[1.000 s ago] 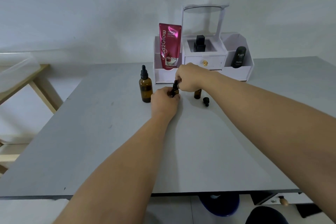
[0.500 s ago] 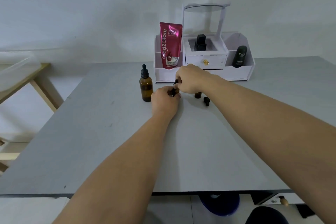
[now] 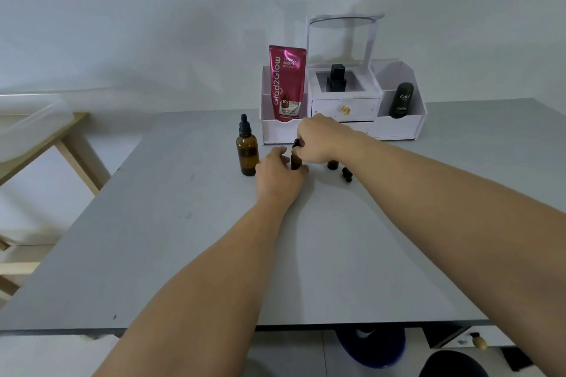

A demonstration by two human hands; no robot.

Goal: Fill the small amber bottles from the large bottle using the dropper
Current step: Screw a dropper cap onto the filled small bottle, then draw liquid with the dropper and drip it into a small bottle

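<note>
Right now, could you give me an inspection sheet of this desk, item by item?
Surface: grey table, flat.
Job's things: large amber bottle upright, dropper cap on; small amber bottle held upright; second small bottle partly hidden; loose cap lying beside it.
Clutter: white organiser holding pink tube, black bottle, dark container.
Grippers: left hand grips the small amber bottle; right hand pinches its top cap.
Cables: nothing seen.
Surroundings: pale wall; wooden table at left.

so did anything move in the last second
Nothing visibly moved. The left hand still grips the small amber bottle on the table, and the right hand still pinches its black cap. The large bottle, the second small bottle and the loose cap are where they were.
</note>
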